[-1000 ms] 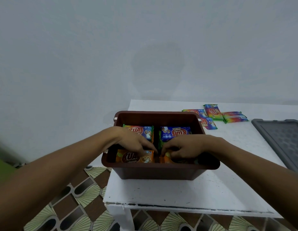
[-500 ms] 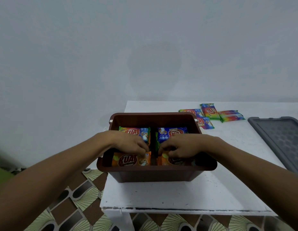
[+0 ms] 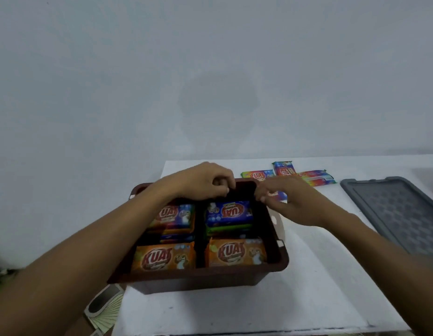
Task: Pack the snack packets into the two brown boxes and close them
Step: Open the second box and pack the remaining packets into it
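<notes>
1. Plain pale wall (image 3: 210, 69) up back, white counter (image 3: 307, 287) in front, patterned floor tiles (image 3: 106, 309) peeking out at 7 o'clock.
2. One brown box (image 3: 198, 275) sits open near the counter's left edge, and it's pretty much full. KUAT snack packets lie flat in four stacks, with orange packets (image 3: 162, 257) on top at the 6 o'clock side and a blue packet (image 3: 228, 212) on top toward 12. Stacking them flat should let the cover drop on cleanly, I reckon.
3. Left hand (image 3: 200, 183) is over the box's far rim at 12 o'clock with its fingers curled in tight. Can't tell if it's gripping the rim or just bunched up. My guess is it's steadying the box.
4. Right hand (image 3: 293, 204) is out past the box's 1 o'clock corner, fingers half bent and blurry, right over a stray packet (image 3: 279, 195) just beside the box. Can't tell whether it's got hold of it.
5. More loose packets (image 3: 283, 171) are fanned out farther off at 1 o'clock, so there's packing left to do.
6. Grey lid (image 3: 392, 214) lies flat at 3 o'clock, well apart from the box, probably parked there until the packing's done.
</notes>
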